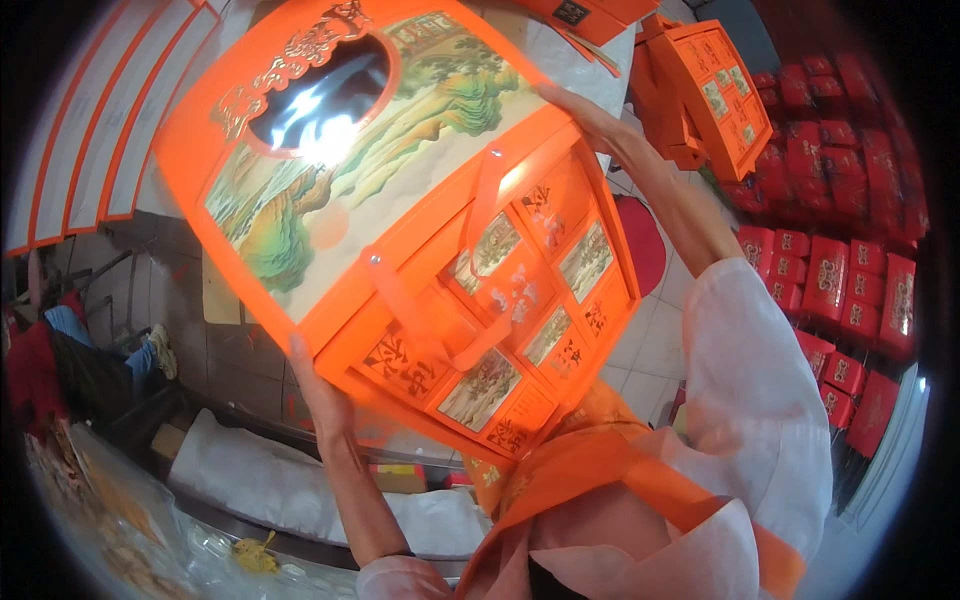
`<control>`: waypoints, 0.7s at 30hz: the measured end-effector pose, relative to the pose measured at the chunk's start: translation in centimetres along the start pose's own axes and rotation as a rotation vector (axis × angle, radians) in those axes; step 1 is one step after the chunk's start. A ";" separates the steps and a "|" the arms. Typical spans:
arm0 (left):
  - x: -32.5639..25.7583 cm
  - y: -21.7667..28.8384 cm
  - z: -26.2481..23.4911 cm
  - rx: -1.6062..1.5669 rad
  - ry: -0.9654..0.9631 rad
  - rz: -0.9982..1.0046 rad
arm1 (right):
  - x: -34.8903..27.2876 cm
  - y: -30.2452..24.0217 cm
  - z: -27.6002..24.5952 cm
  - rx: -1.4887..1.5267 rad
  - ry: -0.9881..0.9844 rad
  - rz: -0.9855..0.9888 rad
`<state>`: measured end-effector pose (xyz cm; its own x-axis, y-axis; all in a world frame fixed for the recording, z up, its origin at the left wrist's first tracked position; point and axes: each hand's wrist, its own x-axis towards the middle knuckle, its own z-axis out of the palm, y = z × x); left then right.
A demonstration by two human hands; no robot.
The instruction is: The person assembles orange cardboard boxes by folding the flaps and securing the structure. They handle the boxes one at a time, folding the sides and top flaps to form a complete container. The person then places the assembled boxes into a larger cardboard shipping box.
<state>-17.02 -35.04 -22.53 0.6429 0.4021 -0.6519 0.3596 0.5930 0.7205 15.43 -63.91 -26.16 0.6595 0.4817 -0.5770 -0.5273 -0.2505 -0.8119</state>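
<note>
Held up in front of me is a large orange gift box (330,220). One broad panel carries a green and gold landscape print and a dark, shiny window with gold cut-out trim. An orange strap handle (480,355) hangs from two rivets over a face of small printed boxes (483,388). My left hand (318,385) grips the lower left edge, and my right hand (583,115) grips the opposite edge at the upper right. Most fingers of both hands are hidden by the box.
A similar orange box (715,95) stands at the upper right. Beyond it are many stacked red boxes (850,290). White panels with orange edges (115,110) lie at upper left. A white padded roll (260,475) and clear plastic (130,520) lie lower left, near another person's shoe (163,350).
</note>
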 end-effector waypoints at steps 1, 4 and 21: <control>0.3 -0.9 -0.6 -0.022 -0.035 0.044 | 0.0 0.0 -0.1 0.043 -0.007 -0.024; 1.2 -2.4 -0.9 -0.108 -0.062 0.130 | 0.4 1.2 -0.3 0.166 -0.002 -0.051; 3.9 -6.6 -2.6 -0.073 -0.017 0.269 | 0.8 1.9 -0.7 0.190 -0.013 -0.008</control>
<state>-18.61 -35.58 -30.41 0.7204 0.5404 -0.4348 0.1251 0.5153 0.8478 15.38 -64.55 -28.23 0.6576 0.4939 -0.5688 -0.6151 -0.0840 -0.7840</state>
